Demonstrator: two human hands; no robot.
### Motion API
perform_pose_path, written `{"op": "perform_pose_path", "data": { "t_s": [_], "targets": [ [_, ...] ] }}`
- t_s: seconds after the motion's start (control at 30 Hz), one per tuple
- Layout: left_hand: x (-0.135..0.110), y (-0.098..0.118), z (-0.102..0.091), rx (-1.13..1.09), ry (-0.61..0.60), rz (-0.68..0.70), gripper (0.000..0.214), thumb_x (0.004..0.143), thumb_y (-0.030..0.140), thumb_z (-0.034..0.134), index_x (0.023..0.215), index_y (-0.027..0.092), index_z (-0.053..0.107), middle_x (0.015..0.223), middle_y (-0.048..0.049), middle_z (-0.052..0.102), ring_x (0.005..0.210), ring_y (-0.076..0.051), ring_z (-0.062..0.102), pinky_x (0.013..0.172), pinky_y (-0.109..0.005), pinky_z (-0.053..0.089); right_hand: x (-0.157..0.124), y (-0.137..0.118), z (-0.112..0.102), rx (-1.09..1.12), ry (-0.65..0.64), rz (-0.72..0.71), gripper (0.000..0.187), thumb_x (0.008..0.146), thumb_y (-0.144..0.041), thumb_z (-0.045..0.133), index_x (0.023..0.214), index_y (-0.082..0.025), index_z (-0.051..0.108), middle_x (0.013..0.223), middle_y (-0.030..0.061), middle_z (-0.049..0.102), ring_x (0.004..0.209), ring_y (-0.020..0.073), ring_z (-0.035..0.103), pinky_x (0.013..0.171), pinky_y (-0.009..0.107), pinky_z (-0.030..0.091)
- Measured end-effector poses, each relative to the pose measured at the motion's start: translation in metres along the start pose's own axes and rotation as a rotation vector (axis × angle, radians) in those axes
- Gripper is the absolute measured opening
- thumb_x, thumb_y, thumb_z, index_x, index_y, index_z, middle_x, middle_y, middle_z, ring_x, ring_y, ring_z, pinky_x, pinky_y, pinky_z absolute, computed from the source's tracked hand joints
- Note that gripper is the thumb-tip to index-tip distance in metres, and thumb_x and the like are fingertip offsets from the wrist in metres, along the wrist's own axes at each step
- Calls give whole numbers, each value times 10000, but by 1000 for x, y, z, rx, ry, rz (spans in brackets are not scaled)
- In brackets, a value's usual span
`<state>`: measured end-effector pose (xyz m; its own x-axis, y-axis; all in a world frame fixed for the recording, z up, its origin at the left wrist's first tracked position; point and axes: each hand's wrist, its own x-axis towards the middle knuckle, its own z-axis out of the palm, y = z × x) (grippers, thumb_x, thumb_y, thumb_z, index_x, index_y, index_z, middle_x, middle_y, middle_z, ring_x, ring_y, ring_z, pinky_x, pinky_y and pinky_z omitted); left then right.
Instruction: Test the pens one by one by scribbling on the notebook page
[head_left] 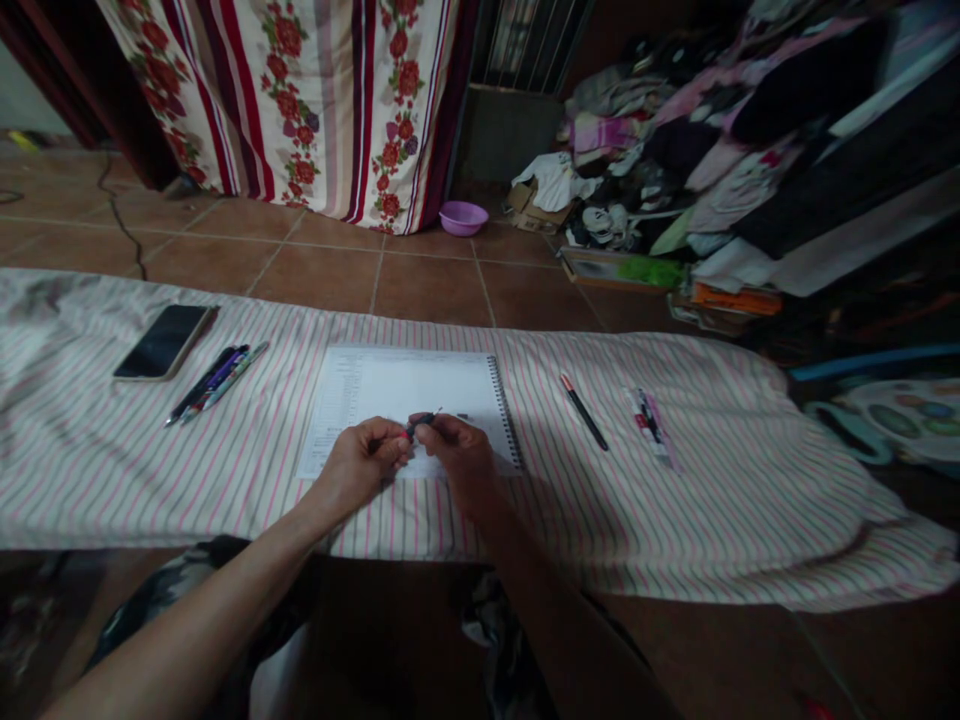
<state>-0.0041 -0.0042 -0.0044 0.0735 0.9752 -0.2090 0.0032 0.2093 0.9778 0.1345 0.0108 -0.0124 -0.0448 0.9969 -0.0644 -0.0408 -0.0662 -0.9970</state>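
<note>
Over the spiral notebook (420, 375), my left hand (364, 455) and my right hand (461, 450) come together, fingers pinched. Between them is a small dark pen-like piece (421, 422) with a reddish part at the left fingertips and a thin tip pointing up to the right. Both hands grip it; its exact kind is too small to make out. A short dark bit (463, 416) lies on the page just beyond my right hand. Right of the notebook rests a black pen (585, 412) with an orange-red end. Farther right is a clear and pink packet (654, 428) with small dark and red items.
A striped cloth (262, 480) covers the low table. On its left lie a phone (166, 343) and several pens (217, 382). Beyond are the tiled floor, a floral curtain (315, 110), a purple basin (463, 218) and piled clothes (675, 140). A patterned stool (911, 415) stands at right.
</note>
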Motion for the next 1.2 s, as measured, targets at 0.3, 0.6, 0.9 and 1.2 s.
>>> {"op": "perform_pose_path", "data": {
  "t_s": [0.3, 0.6, 0.9, 1.2],
  "targets": [
    [-2, 6, 1, -17, -69, -51, 245, 641, 371, 672, 644, 136, 602, 543, -5, 579, 507, -96, 485, 526, -242, 383, -2, -1, -1, 114, -68, 37, 226, 680, -297, 627, 865, -199, 710, 841, 31, 701, 526, 80, 453, 520, 238, 383],
    [-3, 4, 3, 1, -12, -46, 248, 652, 373, 671, 671, 131, 623, 548, -3, 576, 512, -101, 487, 538, -250, 389, -2, 0, 1, 47, -9, 24, 109, 679, -297, 633, 690, -210, 699, 704, 4, 682, 627, 126, 553, 579, 248, 419],
    [-4, 7, 4, -37, -40, -69, 266, 631, 382, 679, 674, 127, 618, 525, 1, 570, 497, -96, 479, 533, -249, 393, -1, 3, 0, 163, -65, 42, 142, 670, -287, 638, 756, -201, 711, 717, 16, 693, 631, 124, 557, 603, 257, 429],
    [-6, 13, 3, 0, -55, -64, 252, 642, 380, 671, 604, 134, 628, 507, -17, 581, 491, -100, 481, 535, -252, 401, -2, 0, 3, 130, -56, 26, 123, 663, -286, 632, 729, -206, 699, 829, 22, 708, 740, 150, 608, 672, 276, 474]
  ]
}}
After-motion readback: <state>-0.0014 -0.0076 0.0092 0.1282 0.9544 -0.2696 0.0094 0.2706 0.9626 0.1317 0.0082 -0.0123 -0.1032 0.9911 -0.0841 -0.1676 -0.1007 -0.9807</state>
